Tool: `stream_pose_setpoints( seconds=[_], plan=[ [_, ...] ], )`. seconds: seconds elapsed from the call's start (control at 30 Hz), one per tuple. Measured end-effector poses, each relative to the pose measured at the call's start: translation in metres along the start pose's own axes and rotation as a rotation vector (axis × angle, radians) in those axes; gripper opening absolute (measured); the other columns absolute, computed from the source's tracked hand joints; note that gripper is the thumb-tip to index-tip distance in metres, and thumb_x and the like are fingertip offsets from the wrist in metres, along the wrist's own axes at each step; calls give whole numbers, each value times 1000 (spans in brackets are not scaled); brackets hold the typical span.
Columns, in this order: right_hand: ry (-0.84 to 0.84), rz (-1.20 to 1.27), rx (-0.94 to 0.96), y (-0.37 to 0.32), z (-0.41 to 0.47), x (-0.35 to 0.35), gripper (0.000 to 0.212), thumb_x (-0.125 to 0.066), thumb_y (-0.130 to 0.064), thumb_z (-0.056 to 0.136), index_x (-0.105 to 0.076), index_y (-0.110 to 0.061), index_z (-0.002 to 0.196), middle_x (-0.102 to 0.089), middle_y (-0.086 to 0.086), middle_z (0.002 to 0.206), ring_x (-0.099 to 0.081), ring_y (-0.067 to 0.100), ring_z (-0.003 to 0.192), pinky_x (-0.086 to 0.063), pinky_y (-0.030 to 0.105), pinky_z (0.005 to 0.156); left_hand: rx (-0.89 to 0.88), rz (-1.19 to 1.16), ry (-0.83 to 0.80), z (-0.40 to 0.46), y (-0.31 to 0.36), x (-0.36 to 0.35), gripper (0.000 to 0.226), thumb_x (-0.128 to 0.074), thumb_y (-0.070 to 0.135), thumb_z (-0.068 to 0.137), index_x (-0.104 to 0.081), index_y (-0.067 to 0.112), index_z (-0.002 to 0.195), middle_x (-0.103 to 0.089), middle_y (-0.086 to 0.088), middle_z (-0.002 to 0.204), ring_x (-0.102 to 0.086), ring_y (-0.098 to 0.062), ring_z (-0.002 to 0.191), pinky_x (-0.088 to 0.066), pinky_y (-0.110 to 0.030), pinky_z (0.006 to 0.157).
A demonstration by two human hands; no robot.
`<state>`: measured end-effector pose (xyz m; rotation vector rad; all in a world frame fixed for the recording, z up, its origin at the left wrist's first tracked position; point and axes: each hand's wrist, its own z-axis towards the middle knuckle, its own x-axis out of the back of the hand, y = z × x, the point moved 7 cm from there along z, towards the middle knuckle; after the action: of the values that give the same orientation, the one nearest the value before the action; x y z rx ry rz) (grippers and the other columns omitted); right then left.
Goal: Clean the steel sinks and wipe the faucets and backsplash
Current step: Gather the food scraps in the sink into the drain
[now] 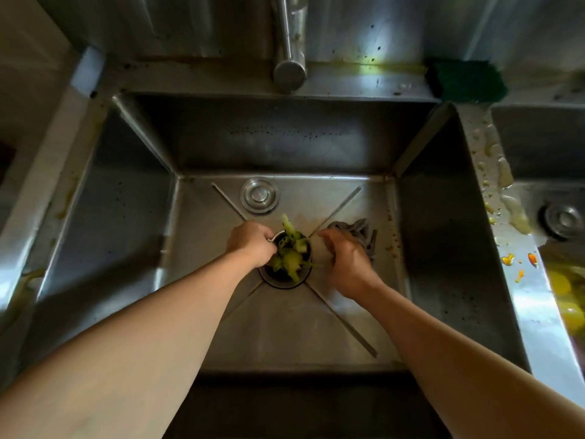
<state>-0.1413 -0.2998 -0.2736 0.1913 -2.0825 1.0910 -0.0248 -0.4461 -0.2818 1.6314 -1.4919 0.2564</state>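
Note:
I look down into a deep steel sink point(133, 198). At its drain sits a round strainer basket point(305, 248) full of green vegetable scraps point(292, 248). My left hand point(250, 243) grips the basket's left rim with curled fingers. My right hand point(346, 264) hovers at the basket's right side, fingers loosely bent, holding nothing that I can see. A crumpled grey cloth point(364, 231) lies on the sink floor just behind my right hand. The faucet spout point(289, 58) hangs over the back edge, in front of the steel backsplash point(380, 23).
A round steel drain plug point(259, 194) lies on the sink floor behind the drain. A green scouring pad point(467, 80) rests on the back ledge at right. The divider point(506, 248) is smeared with yellow and orange food bits. A second sink point(544, 144) lies to the right.

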Motion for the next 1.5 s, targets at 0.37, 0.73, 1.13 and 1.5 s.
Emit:
stream_pose_setpoints(
  seconds=[0.37,0.73,1.13,1.5],
  plan=[
    [75,281,-61,-41,-44,48,107,-91,-26,55,-33,-26,144,-51,-6,136,-49,13,124,-42,35,105,-126,-154,-103,-66,71,61,33,-70,3,81,-66,11,113,-65,-7,91,-62,-11,62,-47,-13,41],
    [365,519,-59,-78,-98,99,54,-86,-27,54,-58,-33,100,-70,-6,95,-68,10,88,-57,39,81,-341,-147,-245,-134,126,101,20,-68,7,84,-64,17,101,-66,-7,82,-62,-13,62,-55,-29,66],
    [591,631,-113,-61,-172,146,81,-85,-45,39,-56,-30,113,-68,-6,105,-65,13,100,-52,44,92,-542,-87,-402,-213,186,85,4,-64,13,89,-68,14,88,-65,-1,73,-64,-8,59,-55,-27,61],
    [779,701,-192,20,-255,219,79,-88,-48,36,-57,-32,107,-68,-6,102,-67,18,96,-53,45,91,-590,27,-442,-272,248,19,19,-51,24,97,-60,17,112,-63,0,97,-64,-14,86,-48,-32,79]
  ],
)
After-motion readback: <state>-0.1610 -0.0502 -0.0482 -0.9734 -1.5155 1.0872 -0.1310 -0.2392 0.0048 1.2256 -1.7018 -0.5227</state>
